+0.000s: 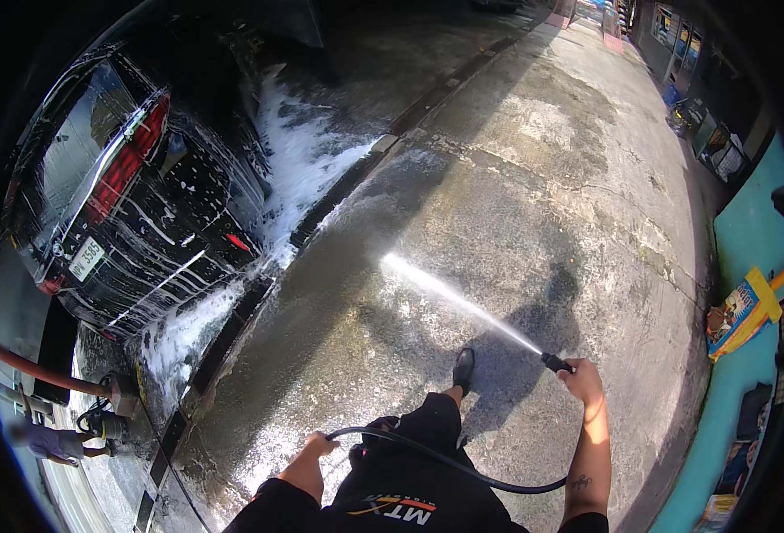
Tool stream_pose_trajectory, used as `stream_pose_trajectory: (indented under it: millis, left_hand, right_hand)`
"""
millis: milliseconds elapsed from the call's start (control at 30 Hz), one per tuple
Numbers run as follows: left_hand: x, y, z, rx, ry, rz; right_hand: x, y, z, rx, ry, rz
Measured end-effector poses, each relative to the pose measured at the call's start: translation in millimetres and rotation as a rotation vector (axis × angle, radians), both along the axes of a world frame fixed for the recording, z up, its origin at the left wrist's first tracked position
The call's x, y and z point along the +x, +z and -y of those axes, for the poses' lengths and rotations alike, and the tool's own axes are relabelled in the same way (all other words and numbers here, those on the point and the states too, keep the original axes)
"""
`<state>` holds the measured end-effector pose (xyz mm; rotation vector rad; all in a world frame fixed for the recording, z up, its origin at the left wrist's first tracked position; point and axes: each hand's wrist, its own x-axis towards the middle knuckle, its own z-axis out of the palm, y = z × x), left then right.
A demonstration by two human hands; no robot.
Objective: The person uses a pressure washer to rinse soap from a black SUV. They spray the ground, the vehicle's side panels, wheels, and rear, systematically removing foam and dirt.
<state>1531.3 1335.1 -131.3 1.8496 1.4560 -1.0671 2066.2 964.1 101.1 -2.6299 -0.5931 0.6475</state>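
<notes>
My right hand (pixel 584 381) grips the black spray nozzle (pixel 556 362) of a hose. A white water jet (pixel 455 298) shoots from it toward the upper left, over wet concrete. My left hand (pixel 321 444) is closed around the black hose (pixel 442 460), which loops across my front toward my right forearm. On the left stands a black car (pixel 185 176), its rear facing me and streaked with soap suds. Its red tail light (pixel 129 160) and rear window (pixel 79 143) are visible. White foam (pixel 305 143) covers the ground beside it.
A dark drain channel (pixel 432 100) runs between the car and the concrete lane (pixel 605 220). At lower left, a person (pixel 45 441) is near a canister-like machine (pixel 113 425) and a reddish post (pixel 45 373). A printed bag (pixel 742 316) hangs by the turquoise wall (pixel 745 223).
</notes>
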Motion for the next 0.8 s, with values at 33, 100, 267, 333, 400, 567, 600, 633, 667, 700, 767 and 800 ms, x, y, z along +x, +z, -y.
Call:
stream_pose_trajectory:
  millis: [33, 100, 267, 333, 400, 567, 600, 633, 667, 700, 767, 800]
  left_hand:
    - [27.7, -6.6, 2.0, 0.011, -0.009, 0.002]
    - [86.9, -15.5, 3.8, 0.023, -0.029, -0.049]
    - [233.4, -2.9, -11.5, -0.088, 0.096, 0.005]
    - [293.2, 1.6, -19.4, -0.088, 0.131, 0.026]
    - [349.0, 7.4, -29.8, -0.080, 0.141, 0.038]
    - [448.9, 20.1, -46.8, -0.008, 0.114, 0.041]
    - [464.1, 18.6, -45.5, -0.005, 0.091, 0.107]
    - [480.0, 15.5, -42.9, -0.001, 0.127, 0.115]
    - [494.5, 13.3, -38.4, 0.019, 0.147, 0.152]
    - [512.7, 10.1, -34.0, 0.040, 0.169, 0.152]
    - [547.6, 5.1, -16.7, 0.116, 0.263, 0.163]
    - [560.3, 5.9, -5.2, 0.148, 0.315, 0.165]
  right_hand:
    - [30.1, -0.4, -3.8, 0.008, -0.050, 0.065]
    - [93.7, 3.5, -12.6, 0.013, -0.159, 0.197]
    - [232.1, 23.4, -30.6, -0.203, 0.066, 0.008]
    - [286.2, 28.0, -32.1, -0.245, 0.042, 0.012]
    - [346.7, 33.9, -29.5, -0.243, -0.020, 0.027]
    - [481.6, 15.5, -33.3, -0.190, -0.106, 0.068]
    - [501.7, 2.3, -39.3, -0.194, 0.077, 0.067]
    - [526.4, -8.6, -45.5, -0.265, 0.122, -0.066]
    - [550.2, -18.2, -50.2, -0.219, 0.137, -0.057]
    - [577.5, -26.6, -57.8, -0.191, 0.142, -0.044]
    - [641.4, -35.2, -68.7, -0.062, 0.065, 0.123]
    - [673.6, -39.0, -76.0, -0.033, -0.002, 0.072]
